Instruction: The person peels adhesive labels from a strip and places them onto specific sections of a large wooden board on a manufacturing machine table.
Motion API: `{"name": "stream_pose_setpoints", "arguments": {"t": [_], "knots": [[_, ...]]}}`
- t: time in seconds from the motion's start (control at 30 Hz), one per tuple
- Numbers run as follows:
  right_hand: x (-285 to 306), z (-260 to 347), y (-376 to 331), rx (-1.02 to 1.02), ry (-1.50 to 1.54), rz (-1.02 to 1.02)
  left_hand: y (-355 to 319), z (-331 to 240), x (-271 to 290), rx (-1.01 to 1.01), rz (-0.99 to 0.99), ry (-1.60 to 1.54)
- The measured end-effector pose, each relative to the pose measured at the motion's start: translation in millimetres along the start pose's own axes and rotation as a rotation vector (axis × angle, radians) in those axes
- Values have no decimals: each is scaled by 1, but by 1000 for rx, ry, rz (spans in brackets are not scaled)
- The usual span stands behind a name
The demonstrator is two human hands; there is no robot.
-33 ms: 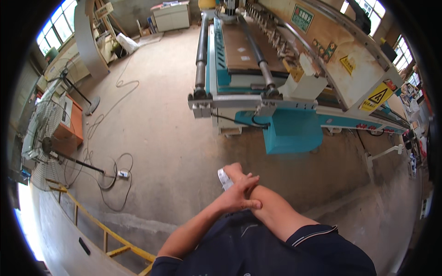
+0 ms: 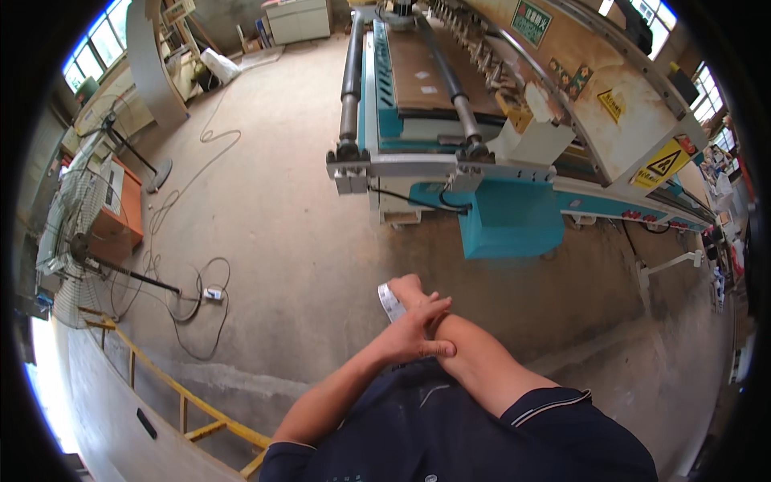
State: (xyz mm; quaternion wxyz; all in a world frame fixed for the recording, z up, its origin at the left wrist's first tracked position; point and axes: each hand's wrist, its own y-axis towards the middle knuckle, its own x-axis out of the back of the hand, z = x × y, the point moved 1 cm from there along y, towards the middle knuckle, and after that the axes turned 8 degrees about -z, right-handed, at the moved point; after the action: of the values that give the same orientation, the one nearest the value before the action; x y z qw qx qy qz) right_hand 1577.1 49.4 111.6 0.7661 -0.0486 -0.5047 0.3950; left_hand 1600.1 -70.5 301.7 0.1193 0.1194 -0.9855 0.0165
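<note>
The right hand (image 2: 408, 291) grasps a small flat white-grey packet (image 2: 391, 304), long axis running away from the body, while the left hand (image 2: 414, 336) clasps the right forearm (image 2: 474, 353) just behind it.

From my remote seat the view is bright and evenly lit by daylight. The windows (image 2: 95, 50) at the upper left and the opening at the lower left edge blow out to white glare. Shadows on the concrete floor (image 2: 273, 217) are soft. Fisheye distortion bends the machine (image 2: 482, 145) toward a black rim; the centre stays sharp.
</note>
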Motion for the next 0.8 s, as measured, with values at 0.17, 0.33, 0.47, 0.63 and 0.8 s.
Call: {"name": "stream_pose_setpoints", "arguments": {"t": [0.17,0.33,0.47,0.63,0.8], "knots": [[19,9,-20,-227,331,-81,-2,18,-1,-37,-40,12],[18,3,-17,-372,736,41,4,33,-1,-21,-152,117],[23,0,-14,-433,879,90,10,36,0,-46,-206,225],[42,6,-8,-465,955,74,9,54,-2,25,-557,129],[56,-3,9,-423,1028,-52,4,43,-13,2,-639,149]]}}
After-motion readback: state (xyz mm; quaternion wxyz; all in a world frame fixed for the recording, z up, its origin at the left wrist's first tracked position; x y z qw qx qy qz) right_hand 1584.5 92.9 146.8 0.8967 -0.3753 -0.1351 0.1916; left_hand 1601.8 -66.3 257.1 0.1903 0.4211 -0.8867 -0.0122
